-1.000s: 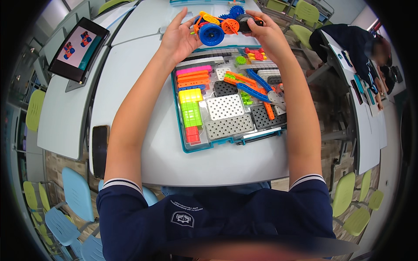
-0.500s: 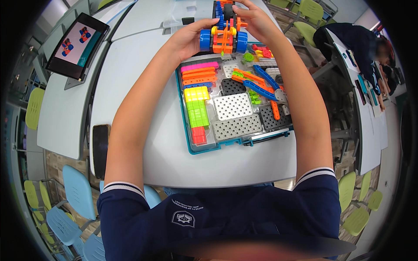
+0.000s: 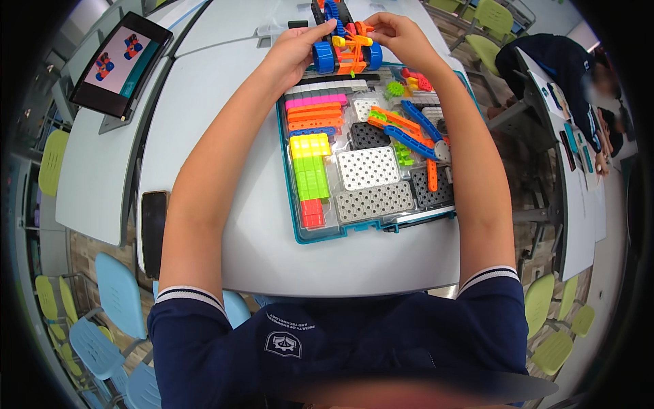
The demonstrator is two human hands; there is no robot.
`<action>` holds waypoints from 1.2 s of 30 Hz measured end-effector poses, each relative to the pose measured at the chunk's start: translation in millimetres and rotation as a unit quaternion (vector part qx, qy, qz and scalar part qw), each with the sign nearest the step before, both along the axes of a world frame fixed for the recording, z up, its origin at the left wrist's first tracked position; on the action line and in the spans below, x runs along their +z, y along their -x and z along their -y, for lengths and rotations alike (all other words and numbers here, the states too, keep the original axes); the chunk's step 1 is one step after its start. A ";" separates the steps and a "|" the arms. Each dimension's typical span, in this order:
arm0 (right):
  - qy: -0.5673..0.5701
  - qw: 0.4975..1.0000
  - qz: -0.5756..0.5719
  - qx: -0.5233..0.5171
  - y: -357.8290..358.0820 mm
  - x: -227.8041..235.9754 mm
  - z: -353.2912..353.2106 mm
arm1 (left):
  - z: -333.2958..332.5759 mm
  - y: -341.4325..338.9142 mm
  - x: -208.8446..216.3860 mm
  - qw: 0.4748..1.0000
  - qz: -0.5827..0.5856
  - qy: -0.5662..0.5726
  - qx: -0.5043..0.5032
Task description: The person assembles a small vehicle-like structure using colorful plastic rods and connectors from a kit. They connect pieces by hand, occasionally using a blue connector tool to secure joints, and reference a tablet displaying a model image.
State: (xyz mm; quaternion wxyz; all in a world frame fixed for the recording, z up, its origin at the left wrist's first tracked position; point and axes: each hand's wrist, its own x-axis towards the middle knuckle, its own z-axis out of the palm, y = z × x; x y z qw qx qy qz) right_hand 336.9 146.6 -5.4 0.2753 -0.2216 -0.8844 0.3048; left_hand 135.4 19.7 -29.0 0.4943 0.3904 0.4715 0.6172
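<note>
At the far edge of the kit case, a toy vehicle built from plastic construction parts sits between my hands. It has blue wheels, an orange frame, yellow connectors, blue gears and black side parts. My left hand grips its left side, thumb stretched toward the blue gears. On the other side, my right hand has its fingertips pinched at the small orange-red parts on the vehicle's right. Whether those fingers hold a separate piece is too small to tell.
The teal-edged case holds perforated plates, coloured blocks, and linked blue and orange beams. A tablet showing a model stands at left; a phone lies at the table's left edge. Another person works at the right table.
My right hand has drawn back from the vehicle's far end to its right side near the orange parts. The vehicle has turned slightly, and its far end has swung left.
</note>
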 end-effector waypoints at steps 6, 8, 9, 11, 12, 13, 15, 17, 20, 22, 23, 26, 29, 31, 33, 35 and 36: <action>-0.099 0.994 -0.042 -0.009 1.4 -15.9 -11.1 | -4.0 11.6 -4.3 0.998 -0.068 0.009 -0.013; -0.090 0.993 -0.064 -0.029 -0.8 -17.1 -17.1 | -1.5 13.0 -5.1 1.000 -0.022 -0.001 0.018; -0.067 0.993 -0.086 -0.043 -1.2 -16.2 -19.3 | -0.1 13.2 -5.3 1.000 0.004 -0.008 0.027; -0.040 0.993 -0.100 -0.041 -3.1 -14.3 -18.8 | 2.8 17.2 -2.9 0.999 -0.008 0.001 0.034; -0.035 0.995 -0.091 -0.027 -4.1 -13.7 -16.4 | 3.5 18.2 -2.3 0.999 -0.011 0.003 0.032; -0.017 0.996 -0.069 -0.050 -6.1 -12.5 -13.3 | 3.7 19.1 -1.8 0.999 -0.008 0.004 0.034; -0.083 0.995 -0.063 0.001 0.0 -14.4 -3.8 | 2.5 19.0 -2.2 1.000 -0.025 -0.002 0.016; -0.139 0.989 -0.049 0.015 7.5 -16.6 4.9 | 1.3 18.6 -3.7 0.999 -0.041 -0.003 -0.009; -0.167 0.984 -0.033 -0.048 15.3 -18.4 11.5 | 0.8 19.2 -6.1 0.999 -0.036 0.008 -0.001; -0.216 0.974 -0.032 -0.067 15.6 -17.5 9.9 | -0.9 20.2 -7.5 0.999 -0.037 0.001 -0.013; -0.240 0.967 -0.025 -0.079 13.4 -16.6 7.3 | -1.9 21.0 -8.7 0.999 -0.035 -0.003 -0.019; -0.127 0.984 -0.048 -0.118 -2.2 -12.7 -6.7 | -3.9 29.9 -12.8 0.999 -0.015 -0.028 -0.001; -0.073 0.987 -0.028 -0.142 -17.5 -15.8 -19.5 | -6.1 46.4 -16.6 0.999 -0.012 -0.013 0.034; -0.082 0.982 0.011 -0.169 -20.1 -18.6 -23.8 | -10.2 51.4 -22.3 0.999 -0.038 -0.015 0.035; -0.145 0.975 -0.009 -0.168 -15.9 -13.8 -25.8 | -14.4 54.3 -25.9 0.998 -0.059 -0.011 0.007; -0.250 0.952 -0.043 -0.171 -8.7 0.9 -26.0 | -15.5 55.6 -27.1 0.998 -0.055 -0.008 0.013; -0.123 0.970 0.029 -0.206 -24.8 19.8 -27.5 | -15.4 55.4 -26.6 0.999 -0.051 -0.008 0.017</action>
